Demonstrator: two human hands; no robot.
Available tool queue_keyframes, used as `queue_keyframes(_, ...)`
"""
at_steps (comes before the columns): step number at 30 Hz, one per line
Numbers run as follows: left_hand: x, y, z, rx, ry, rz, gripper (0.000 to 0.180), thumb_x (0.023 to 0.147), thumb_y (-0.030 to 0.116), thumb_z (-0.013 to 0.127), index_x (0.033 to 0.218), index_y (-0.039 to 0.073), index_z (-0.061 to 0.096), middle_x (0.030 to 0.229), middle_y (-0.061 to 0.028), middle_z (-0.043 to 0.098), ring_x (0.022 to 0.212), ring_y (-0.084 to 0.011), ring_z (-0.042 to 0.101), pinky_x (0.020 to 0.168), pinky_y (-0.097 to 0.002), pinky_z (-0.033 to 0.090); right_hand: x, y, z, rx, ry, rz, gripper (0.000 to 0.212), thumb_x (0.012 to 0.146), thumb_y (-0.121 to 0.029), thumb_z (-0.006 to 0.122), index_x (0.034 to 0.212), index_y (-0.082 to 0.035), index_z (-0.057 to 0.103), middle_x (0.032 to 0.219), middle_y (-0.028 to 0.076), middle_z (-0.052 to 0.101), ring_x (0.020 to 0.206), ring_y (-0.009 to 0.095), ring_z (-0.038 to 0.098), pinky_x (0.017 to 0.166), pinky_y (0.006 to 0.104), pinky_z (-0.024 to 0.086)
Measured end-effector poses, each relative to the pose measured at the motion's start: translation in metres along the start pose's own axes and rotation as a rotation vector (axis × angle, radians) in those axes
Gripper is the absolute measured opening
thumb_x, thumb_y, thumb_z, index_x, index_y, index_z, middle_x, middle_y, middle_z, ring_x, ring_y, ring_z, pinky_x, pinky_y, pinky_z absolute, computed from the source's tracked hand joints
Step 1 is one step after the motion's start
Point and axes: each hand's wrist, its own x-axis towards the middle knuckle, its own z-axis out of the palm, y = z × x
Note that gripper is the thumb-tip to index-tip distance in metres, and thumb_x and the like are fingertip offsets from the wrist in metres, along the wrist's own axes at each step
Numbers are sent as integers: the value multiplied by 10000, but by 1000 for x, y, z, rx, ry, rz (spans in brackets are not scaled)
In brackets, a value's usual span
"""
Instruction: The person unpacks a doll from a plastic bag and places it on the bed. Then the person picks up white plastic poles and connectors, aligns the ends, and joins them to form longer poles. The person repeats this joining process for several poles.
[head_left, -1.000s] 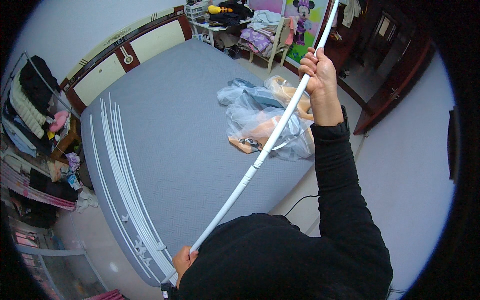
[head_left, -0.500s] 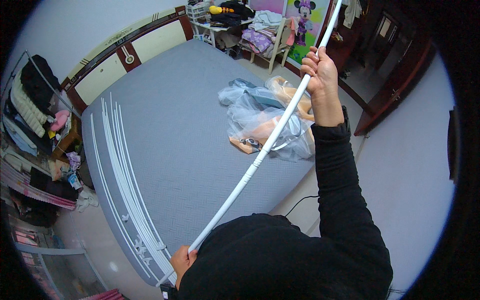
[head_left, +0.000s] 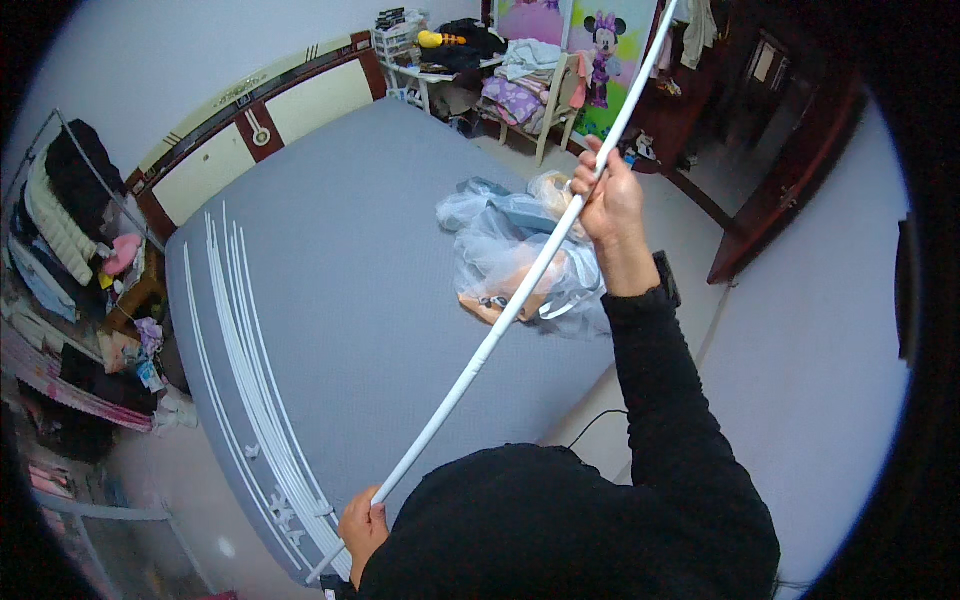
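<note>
A long white pole (head_left: 470, 372) slants across the view, from the lower left up past the top edge. Low on the pole, my left hand (head_left: 364, 528) is closed around it, just beside the bed's near-left edge. My right hand (head_left: 612, 205), arm stretched forward, has its fingers curled round the upper part. Joint lines show around the pole's middle. Beneath my left hand, several thin white rods (head_left: 243, 365) lie side by side along the left of the grey bed (head_left: 350, 270). Small white connector pieces (head_left: 284, 516) rest on or beside the rods.
Clear plastic and peach-coloured fabric (head_left: 520, 262) lie crumpled on the bed's right side. A chair piled with clothes (head_left: 540, 95) stands beyond it. A clothes rack (head_left: 62, 215) is at the left, a dark door (head_left: 790, 190) and pale wall at the right.
My right hand has come lower and slightly left, its grip looser. The pole's joint has shifted down and left toward my left hand, which stays nearly in place.
</note>
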Motion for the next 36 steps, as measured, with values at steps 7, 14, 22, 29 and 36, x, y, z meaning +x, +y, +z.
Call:
queue_keyframes(7, -1, -33, 4, -89, 5, -47, 114, 822, 129, 634, 811, 17, 616, 682, -114, 500, 633, -287, 505, 583, -363, 398, -10, 19, -20, -78, -66, 48, 220, 947, -235, 524, 974, -16, 525, 847, 101, 583, 763, 195, 613, 730, 381, 570)
queue_keyframes(14, -6, -45, -1, -247, -157, -271, 146, 828, 167, 656, 806, 26, 628, 606, -44, 523, 545, -126, 477, 499, -296, 371, -12, 18, -23, -78, -136, 83, 177, 953, -208, 511, 1003, -38, 500, 870, 100, 598, 745, 182, 620, 698, 355, 578)
queue_keyframes(22, 1, -41, -22, -481, -792, -496, 327, 934, 307, 518, 829, 9, 606, 720, 19, 550, 682, -75, 489, 610, -262, 398, -12, 9, -20, 261, -517, 188, 337, 964, -205, 483, 1223, 6, 440, 831, 38, 482, 705, 125, 476, 691, 292, 477)
queue_keyframes(29, 7, -37, -27, -469, -723, -446, 362, 899, 355, 566, 787, 13, 604, 662, -14, 570, 607, -108, 510, 551, -307, 389, -3, 2, -18, 119, -514, 146, 362, 948, -222, 516, 1219, 15, 478, 931, 67, 581, 783, 154, 561, 803, 338, 497)
queue_keyframes(36, 10, -16, -14, 150, -85, -5, 270, 814, 311, 677, 738, 59, 618, 526, -129, 499, 463, -240, 508, 458, -361, 365, -4, -4, 2, -453, -105, 140, 275, 907, -237, 595, 1041, -11, 514, 886, 142, 625, 773, 197, 648, 752, 374, 567)
